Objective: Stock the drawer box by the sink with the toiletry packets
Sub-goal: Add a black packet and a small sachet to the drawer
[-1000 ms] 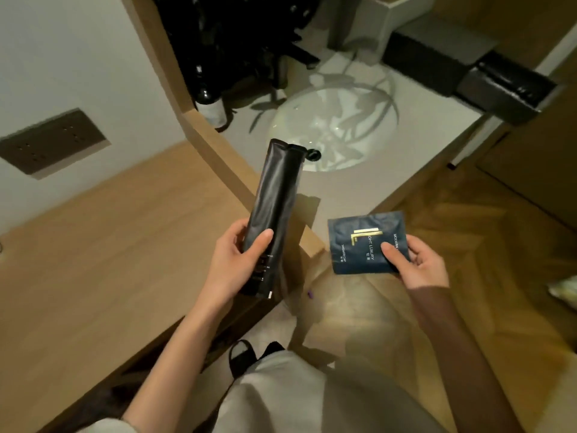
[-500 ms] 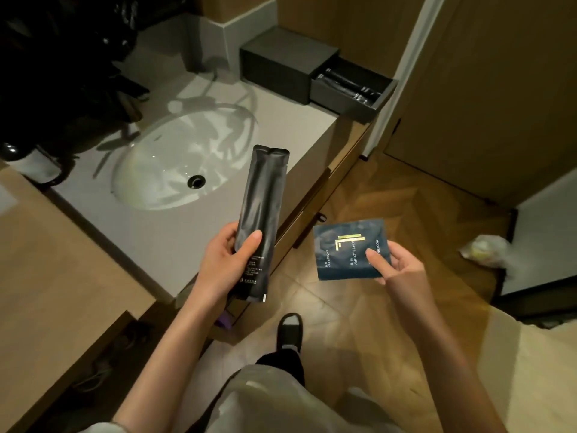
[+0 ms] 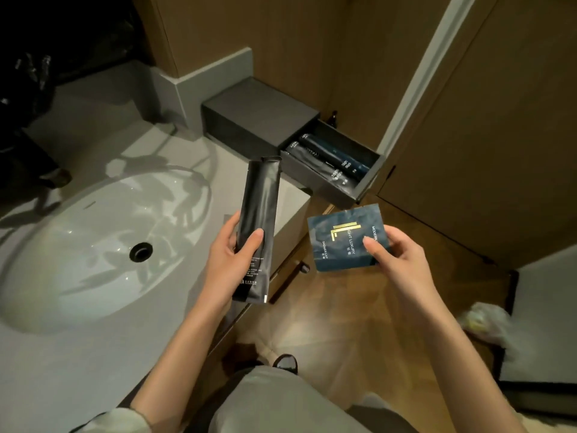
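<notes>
The dark grey drawer box [image 3: 256, 117] stands on the counter [image 3: 62, 354], at about one o'clock from the sink [image 3: 78, 260]. Its drawer [image 3: 370, 179] is pulled out toward four o'clock and hangs past the counter edge. Inside lie long dark packets [image 3: 331, 160], side by side along the drawer. I cannot count them, because they overlap and the light is weak.

The left hand [image 3: 224, 260] grips a long black packet [image 3: 260, 214] by its lower half, with the thumb across the front and the fingers curled round the left edge. The packet points toward twelve o'clock, and its top end comes just beside the near corner of the drawer. The right hand [image 3: 399, 257] pinches a square dark blue packet [image 3: 340, 242] at its right side, thumb on the front. This packet is in the air below the drawer, at about six o'clock from it.

Most of the fingers of both hands are hidden behind the packets. At ten o'clock in the view, black things are cut off and lost in shadow. On the floor at four o'clock lies a pale crumpled thing [image 3: 480, 320], too blurred to tell.

The blue packet carries a gold mark and the words "SHOWER CAP", "GHT LUXURY" and "MODERN", this last one partly under the thumb. The small white print on the black packet and on the packets in the drawer is too small to read.
</notes>
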A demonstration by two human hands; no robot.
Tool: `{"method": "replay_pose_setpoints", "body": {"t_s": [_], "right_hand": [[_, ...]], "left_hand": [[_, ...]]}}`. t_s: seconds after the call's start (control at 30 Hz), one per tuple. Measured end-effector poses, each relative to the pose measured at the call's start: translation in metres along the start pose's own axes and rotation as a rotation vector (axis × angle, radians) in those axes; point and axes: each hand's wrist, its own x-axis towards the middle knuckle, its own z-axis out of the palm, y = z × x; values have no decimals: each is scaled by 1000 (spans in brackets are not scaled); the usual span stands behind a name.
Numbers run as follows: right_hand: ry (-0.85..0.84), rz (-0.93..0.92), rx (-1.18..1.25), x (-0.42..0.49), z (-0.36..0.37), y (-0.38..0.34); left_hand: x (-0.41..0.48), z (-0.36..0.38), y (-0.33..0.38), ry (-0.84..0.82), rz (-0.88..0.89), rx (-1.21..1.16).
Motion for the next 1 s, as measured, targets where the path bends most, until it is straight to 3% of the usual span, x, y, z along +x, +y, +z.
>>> {"method": "replay_pose_setpoints", "body": {"t_s": [0.17,0.6,0.8,1.0], "right_hand": [[-94,-60,-31,97,5,-26],[-496,-257,-217,352,100,-56],[-634,-346,-387,404,136,-60],[-625,-473,-628,423,149,-50]], "left_hand": [[57,21,22,94,9,19],[126,61,40,580,-50,-120],[136,100,52,726,-103,-151],[139,123,59,795,-75,-248]]}}
